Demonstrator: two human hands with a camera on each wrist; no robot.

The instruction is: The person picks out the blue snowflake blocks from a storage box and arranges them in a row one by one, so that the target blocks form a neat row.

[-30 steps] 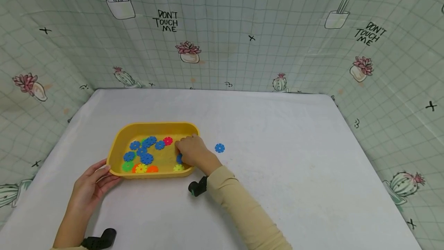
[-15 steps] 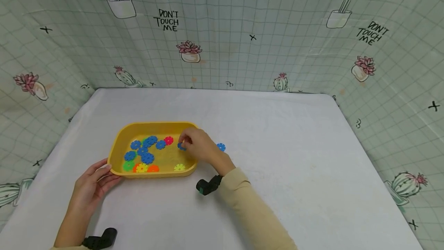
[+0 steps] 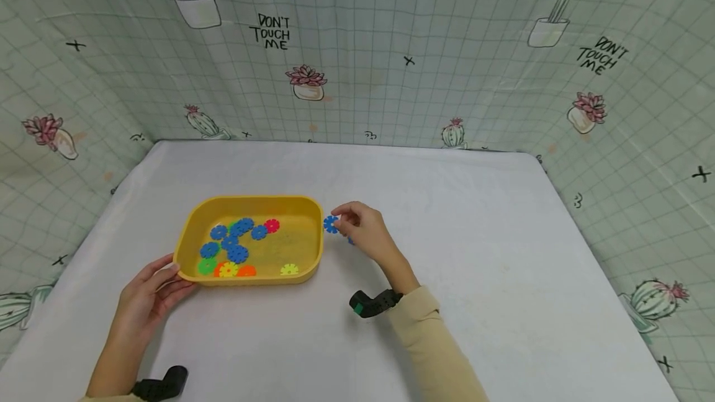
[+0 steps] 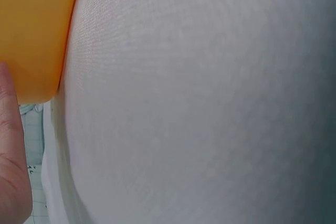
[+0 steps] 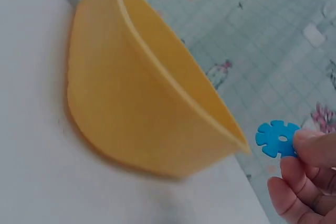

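Observation:
My right hand pinches a blue notched plastic disc between thumb and fingertips, just beyond the right end of the yellow tray. In the right wrist view the disc stands out from the fingertips, near the tray's corner. My left hand grips the tray's near left corner, thumb at the rim and fingers against the outside. Inside the tray lie several blue discs, with a pink disc, a green disc, yellow ones and orange ones. Another blue disc peeks out from behind the right hand.
A white cloth covers the table. Behind it and at both sides hangs a grid-patterned curtain printed with cacti. Dark camera mounts are worn on both wrists.
My right hand has picked a blue disc out of the tray's right part and carried it right, past the rim. The left hand and the tray have stayed in place.

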